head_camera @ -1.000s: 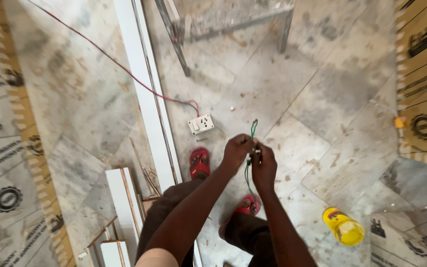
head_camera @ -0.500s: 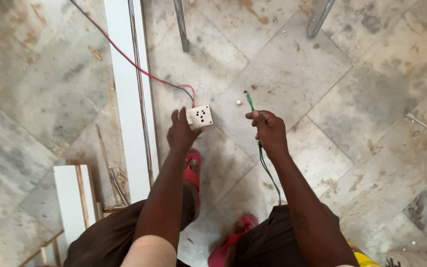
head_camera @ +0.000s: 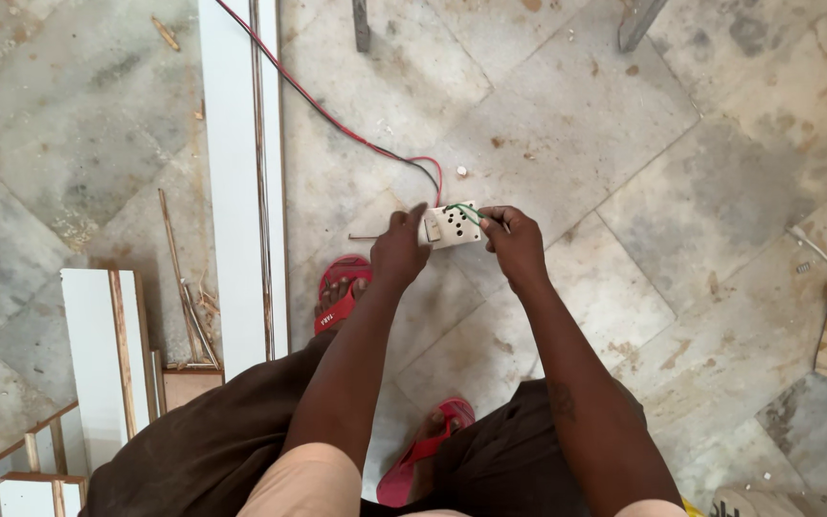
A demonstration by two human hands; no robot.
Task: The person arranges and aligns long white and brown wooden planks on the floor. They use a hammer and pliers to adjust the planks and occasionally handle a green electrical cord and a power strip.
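Between my two hands, above the marble floor [head_camera: 624,144], I hold the white socket plate [head_camera: 451,225]. My left hand [head_camera: 399,251] grips its edge; my right hand [head_camera: 514,241] pinches the green wire [head_camera: 468,212] against it. I judge the wiring step: next needs careful seating. Farther, the red cable [head_camera: 327,113] runs away.

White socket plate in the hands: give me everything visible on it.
The white socket plate is a small, squarish piece that looks like plastic, with several dark pin holes on the face turned up toward the camera. It is held above the marble floor, slightly tilted. The left hand grips its left edge; the right hand pinches a green wire lying across its upper right corner. A red and black cable runs to its top edge. Its back is hidden.
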